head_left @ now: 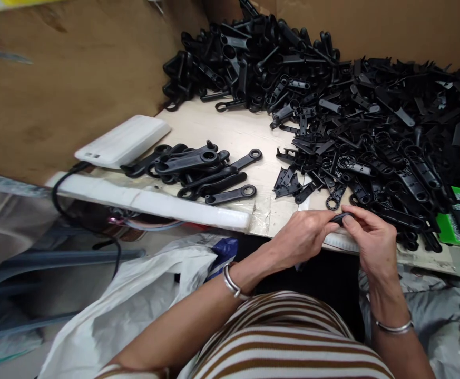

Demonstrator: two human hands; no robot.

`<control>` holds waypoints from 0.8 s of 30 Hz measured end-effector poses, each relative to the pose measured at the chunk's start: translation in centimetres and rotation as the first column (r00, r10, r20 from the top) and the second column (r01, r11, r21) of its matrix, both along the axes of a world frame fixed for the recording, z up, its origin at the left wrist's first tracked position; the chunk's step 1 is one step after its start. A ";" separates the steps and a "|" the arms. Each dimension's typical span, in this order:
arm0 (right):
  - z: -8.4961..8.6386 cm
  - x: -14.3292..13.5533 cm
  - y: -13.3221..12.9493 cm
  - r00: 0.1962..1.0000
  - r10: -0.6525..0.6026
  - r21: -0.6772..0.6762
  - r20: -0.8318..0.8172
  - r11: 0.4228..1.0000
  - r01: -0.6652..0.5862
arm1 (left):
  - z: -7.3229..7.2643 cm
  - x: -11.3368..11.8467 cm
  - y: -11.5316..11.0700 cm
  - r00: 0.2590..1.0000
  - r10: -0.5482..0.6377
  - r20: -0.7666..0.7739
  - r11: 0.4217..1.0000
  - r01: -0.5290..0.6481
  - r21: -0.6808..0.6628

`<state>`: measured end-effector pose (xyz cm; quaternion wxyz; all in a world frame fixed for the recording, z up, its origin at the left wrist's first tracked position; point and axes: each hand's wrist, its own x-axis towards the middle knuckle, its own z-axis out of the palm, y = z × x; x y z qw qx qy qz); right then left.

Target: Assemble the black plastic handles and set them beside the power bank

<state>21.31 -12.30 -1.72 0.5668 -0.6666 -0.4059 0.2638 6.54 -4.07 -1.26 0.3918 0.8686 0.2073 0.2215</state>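
Close to the table's front edge, my left hand (pixel 306 231) and my right hand (pixel 372 237) meet around one small black plastic part (pixel 340 217). Fingers and thumbs of both hands pinch it from either side, so most of its shape is hidden. Just beyond my fingertips lies a black arm-shaped piece with a ring end (pixel 333 200). It belongs to a wide heap of black plastic parts (pixel 372 137). To the left of my hands rests a smaller group of black ring-ended arms (pixel 198 168).
A white power bank (pixel 123 141) with a black cable (pixel 61 195) lies at the left. White foam (pixel 150 200) lines the front edge. At the right stands a green tray (pixel 445 229) holding small metal pieces. Cardboard walls (pixel 75 79) enclose the back and left.
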 end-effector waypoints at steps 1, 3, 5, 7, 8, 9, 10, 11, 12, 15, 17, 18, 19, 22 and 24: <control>0.3 0.1 0.0 0.999 0.020 -0.009 0.030 1.000 -0.020 | 0.1 -0.1 0.2 1.000 -0.011 0.019 1.000 0.011 -0.003; 1.0 0.2 -0.2 0.991 0.045 -0.028 0.124 0.999 -0.042 | 0.4 -0.3 0.3 0.997 -0.034 0.064 0.999 0.036 -0.028; 1.6 0.0 -0.4 0.977 0.031 -0.031 0.213 0.999 -0.025 | 0.6 -0.5 0.3 0.995 -0.059 0.085 0.996 0.065 -0.065; 1.8 -0.3 -0.5 0.970 0.005 -0.025 0.244 1.000 0.001 | 0.7 -0.6 0.3 0.994 -0.071 0.085 0.994 0.077 -0.077; 1.8 -0.4 -0.5 0.972 0.001 -0.028 0.235 1.000 0.005 | 0.8 -0.6 0.2 0.995 -0.067 0.078 0.994 0.073 -0.076; 1.8 -0.5 -0.5 0.977 0.010 -0.039 0.214 0.999 -0.002 | 0.8 -0.7 0.2 0.996 -0.057 0.067 0.995 0.062 -0.074; 1.7 -0.5 -0.4 0.982 0.033 -0.053 0.186 0.998 -0.024 | 0.8 -0.7 0.2 0.998 -0.047 0.052 0.996 0.051 -0.069; 1.6 -0.5 -0.4 0.985 0.065 -0.068 0.157 0.996 -0.055 | 0.9 -0.8 0.2 0.999 -0.039 0.033 0.997 0.041 -0.063; 1.5 -0.4 -0.3 0.986 0.100 -0.082 0.131 0.993 -0.090 | 0.9 -0.9 0.2 0.999 -0.034 0.013 0.998 0.035 -0.056; 1.6 0.0 -0.2 0.981 0.159 -0.097 0.113 0.984 -0.148 | 1.2 -1.2 0.2 0.999 -0.041 -0.027 0.999 0.040 -0.034; 1.9 0.1 -0.2 0.978 0.139 -0.076 0.153 0.989 -0.129 | 1.5 -1.3 0.2 0.998 -0.054 -0.019 0.998 0.053 -0.042; 2.0 0.1 -0.1 0.977 0.126 -0.061 0.174 0.991 -0.117 | 1.6 -1.4 0.2 0.998 -0.066 -0.008 0.996 0.065 -0.058; 2.0 0.1 -0.1 0.975 0.116 -0.052 0.190 0.993 -0.108 | 1.6 -1.4 0.2 0.997 -0.077 0.006 0.994 0.077 -0.080; 1.5 0.1 0.2 0.983 0.099 -0.062 0.152 0.994 -0.090 | 1.4 -1.1 0.4 0.997 -0.071 0.029 0.989 0.074 -0.124; 0.7 0.2 0.4 0.994 0.091 -0.077 0.067 0.993 -0.086 | 1.1 -0.8 0.8 0.998 -0.055 -0.010 0.993 0.054 -0.101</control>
